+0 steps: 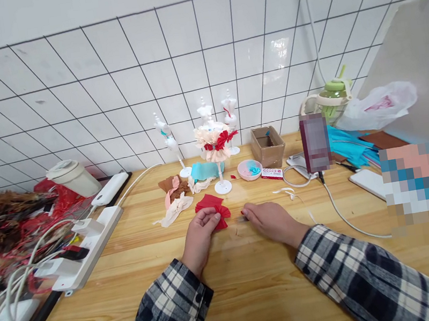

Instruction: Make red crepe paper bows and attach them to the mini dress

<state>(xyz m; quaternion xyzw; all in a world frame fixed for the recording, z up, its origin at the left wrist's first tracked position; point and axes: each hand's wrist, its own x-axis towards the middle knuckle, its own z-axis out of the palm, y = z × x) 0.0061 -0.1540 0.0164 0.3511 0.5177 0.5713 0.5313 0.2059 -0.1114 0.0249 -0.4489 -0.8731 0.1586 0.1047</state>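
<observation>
My left hand (201, 237) is closed on a piece of gathered red crepe paper or cloth (210, 202), thumb on top, low over the wooden table. My right hand (270, 221) is closed in a pinch a short way to the right. A small red and greyish bit shows at its fingertips, too small to make out. Behind the hands stands a small white mannequin (223, 185) wearing a cream ruffled dress (217, 154) with a red bow (227, 138). Brown and pink scraps (173, 187), a cream scrap (175, 210) and a blue piece (206, 170) lie to its left.
Three more mannequins (173, 144) stand along the tiled wall. At right are a pink bowl (245, 176), a cardboard box (268, 147), a small red-and-white box (272, 173), an upright phone (315, 142) with a cable, and a green-lidded bottle (335, 98). A power strip (89, 245) lies left.
</observation>
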